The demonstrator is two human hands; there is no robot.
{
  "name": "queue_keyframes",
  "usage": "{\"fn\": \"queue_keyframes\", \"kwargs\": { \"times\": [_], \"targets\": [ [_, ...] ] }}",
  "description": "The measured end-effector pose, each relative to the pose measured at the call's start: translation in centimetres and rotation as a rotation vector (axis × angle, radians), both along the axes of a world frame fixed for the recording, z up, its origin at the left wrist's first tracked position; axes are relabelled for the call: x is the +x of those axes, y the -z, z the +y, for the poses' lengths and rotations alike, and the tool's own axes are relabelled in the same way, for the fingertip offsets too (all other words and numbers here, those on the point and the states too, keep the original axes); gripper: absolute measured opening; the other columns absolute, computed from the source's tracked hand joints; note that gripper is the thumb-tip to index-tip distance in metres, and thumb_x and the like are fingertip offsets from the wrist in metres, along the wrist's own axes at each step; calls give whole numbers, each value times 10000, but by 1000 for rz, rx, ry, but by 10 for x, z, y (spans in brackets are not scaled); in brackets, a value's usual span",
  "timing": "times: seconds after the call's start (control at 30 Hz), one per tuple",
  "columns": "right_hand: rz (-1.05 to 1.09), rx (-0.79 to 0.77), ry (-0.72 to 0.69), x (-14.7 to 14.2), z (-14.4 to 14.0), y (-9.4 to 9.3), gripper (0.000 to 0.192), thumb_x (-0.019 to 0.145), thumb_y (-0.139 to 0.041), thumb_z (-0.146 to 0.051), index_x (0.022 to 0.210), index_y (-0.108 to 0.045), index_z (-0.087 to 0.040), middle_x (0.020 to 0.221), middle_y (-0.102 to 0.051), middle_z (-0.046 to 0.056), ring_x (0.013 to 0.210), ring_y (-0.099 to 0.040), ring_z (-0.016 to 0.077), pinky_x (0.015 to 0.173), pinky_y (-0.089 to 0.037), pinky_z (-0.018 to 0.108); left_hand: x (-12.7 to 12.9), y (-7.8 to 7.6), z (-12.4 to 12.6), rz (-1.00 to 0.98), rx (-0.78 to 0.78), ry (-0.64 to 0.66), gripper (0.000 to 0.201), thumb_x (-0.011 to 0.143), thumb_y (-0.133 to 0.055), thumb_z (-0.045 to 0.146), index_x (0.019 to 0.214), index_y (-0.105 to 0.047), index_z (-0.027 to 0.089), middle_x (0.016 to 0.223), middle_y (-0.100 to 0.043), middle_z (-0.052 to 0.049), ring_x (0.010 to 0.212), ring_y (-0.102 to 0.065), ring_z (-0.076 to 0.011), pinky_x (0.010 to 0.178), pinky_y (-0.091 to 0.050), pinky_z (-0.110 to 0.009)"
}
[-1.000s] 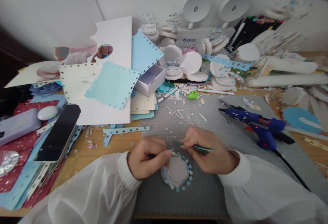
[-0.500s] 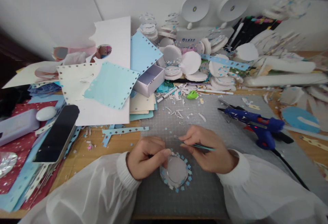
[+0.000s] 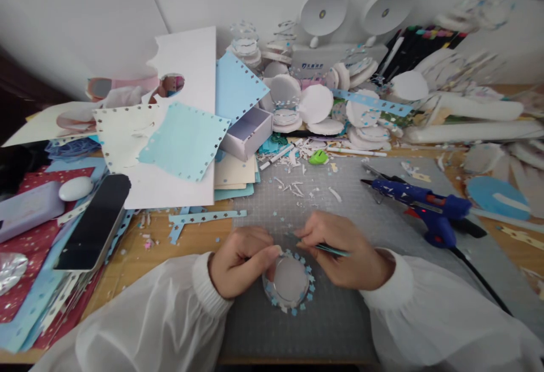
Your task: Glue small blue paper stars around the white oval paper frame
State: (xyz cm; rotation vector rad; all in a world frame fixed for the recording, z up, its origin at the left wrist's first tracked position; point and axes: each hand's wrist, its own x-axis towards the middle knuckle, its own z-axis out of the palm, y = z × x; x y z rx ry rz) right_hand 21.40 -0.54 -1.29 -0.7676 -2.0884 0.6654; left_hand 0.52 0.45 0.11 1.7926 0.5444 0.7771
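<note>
A round, pale disc-like piece (image 3: 292,280) lies low in the middle, its rim ringed with small blue and white paper stars. My left hand (image 3: 242,263) pinches the far left part of that rim, with the fingers curled. At the far right side of the rim, my right hand (image 3: 342,253) is closed around slim teal tweezers (image 3: 334,249). Their tips point left, just above the ring; whether a star is between them is too small to tell. A few loose stars lie on the grey cutting mat (image 3: 297,341) beyond my hands.
A blue glue gun (image 3: 425,204) with a red light rests at right, its cable running toward me. Punched paper sheets (image 3: 187,142) and a phone (image 3: 94,222) occupy the left. Stacked white discs (image 3: 317,104), a green punch (image 3: 318,157) and paper scraps lie behind.
My right hand has shifted slightly left, and its tweezers are tilted a little differently. The starred disc has moved slightly left and away from me. My left hand keeps its hold.
</note>
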Motion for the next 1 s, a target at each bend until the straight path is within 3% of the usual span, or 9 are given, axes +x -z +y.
{"fn": "queue_keyframes", "kwargs": {
  "times": [0.2, 0.6, 1.0],
  "targets": [
    [122, 9, 123, -2, 0, -6, 197, 747, -592, -26, 797, -535, -208, 747, -636, 30, 675, -592, 133, 587, -478, 263, -1, 0, 0, -25, -25, 1, 576, 957, -336, 333, 491, -594, 115, 442, -533, -75, 474, -471, -120, 548, -373, -261],
    [71, -15, 78, -2, -2, -3, 158, 751, -604, -60, 771, -538, -202, 701, -609, 18, 658, -573, 136, 570, -454, 267, -4, 3, -2, -39, -247, -181, 584, 928, -391, 387, 455, -610, 125, 450, -502, -47, 458, -425, -114, 497, -327, -262],
    [62, 32, 128, -5, -2, -2, 190, 756, -590, -38, 766, -544, -222, 716, -635, 7, 648, -582, 123, 571, -473, 259, -4, 3, -2, -31, -245, -182, 587, 929, -388, 380, 449, -601, 118, 438, -473, -39, 456, -419, -108, 494, -324, -258]
  ]
}}
